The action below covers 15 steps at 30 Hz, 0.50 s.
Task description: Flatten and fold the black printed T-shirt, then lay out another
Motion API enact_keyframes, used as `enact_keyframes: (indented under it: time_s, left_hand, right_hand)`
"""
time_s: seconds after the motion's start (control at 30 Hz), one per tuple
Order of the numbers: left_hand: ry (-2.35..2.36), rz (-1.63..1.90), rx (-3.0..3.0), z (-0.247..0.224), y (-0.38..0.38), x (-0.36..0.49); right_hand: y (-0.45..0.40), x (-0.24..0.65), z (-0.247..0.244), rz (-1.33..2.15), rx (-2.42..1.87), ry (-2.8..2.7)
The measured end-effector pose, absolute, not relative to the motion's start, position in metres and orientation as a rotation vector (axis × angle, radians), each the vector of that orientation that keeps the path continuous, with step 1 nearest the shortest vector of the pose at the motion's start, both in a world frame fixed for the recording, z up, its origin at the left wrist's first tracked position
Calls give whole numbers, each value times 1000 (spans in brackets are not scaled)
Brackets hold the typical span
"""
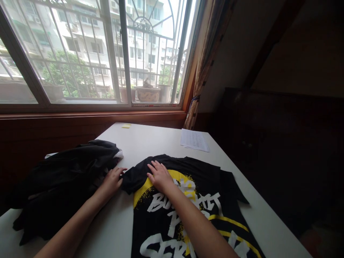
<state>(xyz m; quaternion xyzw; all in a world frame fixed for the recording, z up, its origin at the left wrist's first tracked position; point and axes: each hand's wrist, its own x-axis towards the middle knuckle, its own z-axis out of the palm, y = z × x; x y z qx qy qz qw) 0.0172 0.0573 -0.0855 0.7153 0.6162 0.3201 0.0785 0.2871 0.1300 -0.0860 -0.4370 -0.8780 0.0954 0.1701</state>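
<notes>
A black T-shirt with a yellow and white print lies spread on the white table. My right hand rests flat on its upper left part, fingers stretched out and palm down. At the left sleeve, my left hand has its thumb and fingers around the sleeve's edge; part of that grip is hidden against the dark cloth. Close by on the left is a heap of dark clothes, with a bit of white fabric showing at its right end. The shirt's lower part runs out of view beneath my right forearm.
Printed papers lie near the far right edge of the white table. A yellow sticky note is at the far edge. Behind stands a barred window, with a tied curtain beside it. Dark furniture is at the right.
</notes>
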Motion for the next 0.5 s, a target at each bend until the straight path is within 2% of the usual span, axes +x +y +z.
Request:
enact_keyframes:
  time_s: [0.5]
  left_hand:
    - [1982, 1249, 2052, -68, 55, 19]
  right_hand:
    - [142, 301, -79, 181, -1390, -2403]
